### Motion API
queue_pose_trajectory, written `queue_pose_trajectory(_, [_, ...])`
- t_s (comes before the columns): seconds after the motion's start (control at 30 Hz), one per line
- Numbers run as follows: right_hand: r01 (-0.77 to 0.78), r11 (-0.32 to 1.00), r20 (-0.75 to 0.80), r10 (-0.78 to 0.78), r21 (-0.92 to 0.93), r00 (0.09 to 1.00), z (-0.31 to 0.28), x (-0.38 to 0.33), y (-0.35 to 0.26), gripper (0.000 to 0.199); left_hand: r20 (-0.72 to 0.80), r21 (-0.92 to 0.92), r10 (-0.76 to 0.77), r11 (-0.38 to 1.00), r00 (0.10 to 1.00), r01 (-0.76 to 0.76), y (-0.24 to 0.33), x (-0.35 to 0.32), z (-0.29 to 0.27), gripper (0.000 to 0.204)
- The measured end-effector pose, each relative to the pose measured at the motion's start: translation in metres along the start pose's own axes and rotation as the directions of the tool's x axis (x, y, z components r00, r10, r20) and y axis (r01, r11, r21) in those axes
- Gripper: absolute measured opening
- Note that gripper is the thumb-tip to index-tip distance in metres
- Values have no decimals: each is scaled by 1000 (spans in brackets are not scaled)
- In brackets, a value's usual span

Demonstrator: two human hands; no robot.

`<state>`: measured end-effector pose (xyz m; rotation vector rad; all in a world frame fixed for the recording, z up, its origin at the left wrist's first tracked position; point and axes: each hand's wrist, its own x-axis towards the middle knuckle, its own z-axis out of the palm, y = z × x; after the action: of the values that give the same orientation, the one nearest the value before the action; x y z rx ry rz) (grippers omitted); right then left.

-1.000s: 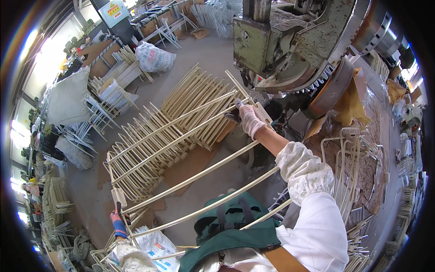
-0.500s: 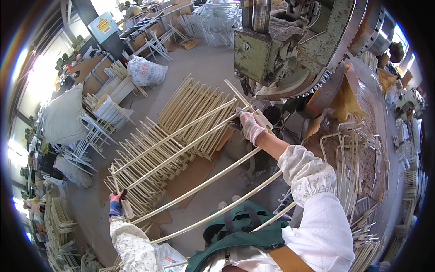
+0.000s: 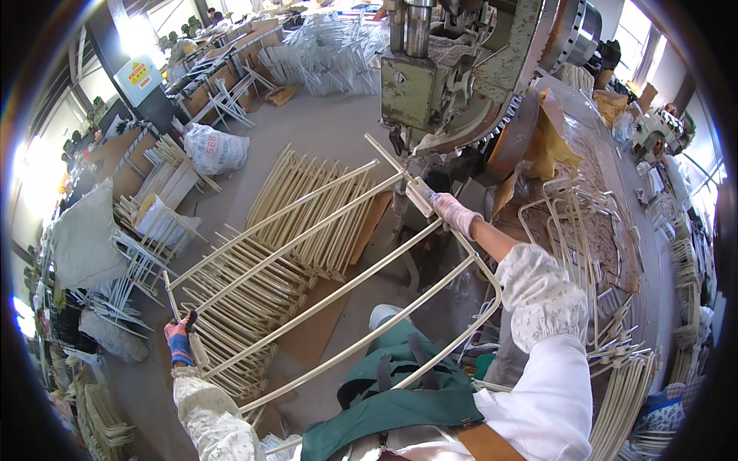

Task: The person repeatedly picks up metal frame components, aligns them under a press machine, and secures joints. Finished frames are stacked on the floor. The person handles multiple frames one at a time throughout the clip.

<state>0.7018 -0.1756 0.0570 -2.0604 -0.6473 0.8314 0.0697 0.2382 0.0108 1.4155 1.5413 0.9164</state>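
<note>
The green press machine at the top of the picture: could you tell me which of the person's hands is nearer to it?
Right. The right hand grips the cream tube frame just below the green press machine; the left hand holds the frame's far end, well away.

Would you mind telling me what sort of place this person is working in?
Most likely a metalworking shop making tube frames. A heavy green press machine stands ahead, stacks of cream bent-tube frames lie on the concrete floor, and the gloved left hand and right hand grip a long tube frame.
</note>
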Motion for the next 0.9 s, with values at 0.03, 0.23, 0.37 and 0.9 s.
queue_pose_trajectory(0.03, [-35, 999, -23, 35, 15, 999, -1, -6, -7, 40, 15, -66, 53, 996, 998, -52, 4, 4, 1, 39])
queue_pose_trajectory(0.23, [-244, 964, 95, 234, 104, 968, -18, -1, -33, 38, 117, -15, 144, 990, 983, -144, 37, 1, -5, 19])
queue_pose_trajectory(0.37, [-46, 999, 159, 41, 30, 986, -22, 0, -21, 46, 33, 151, 126, 980, 991, -129, 17, 11, 3, 26])
queue_pose_trajectory(0.9, [-288, 937, 224, 243, 195, 944, -10, -2, -28, 41, 136, 63, -10, 998, 991, 1, 10, 18, 11, 22])
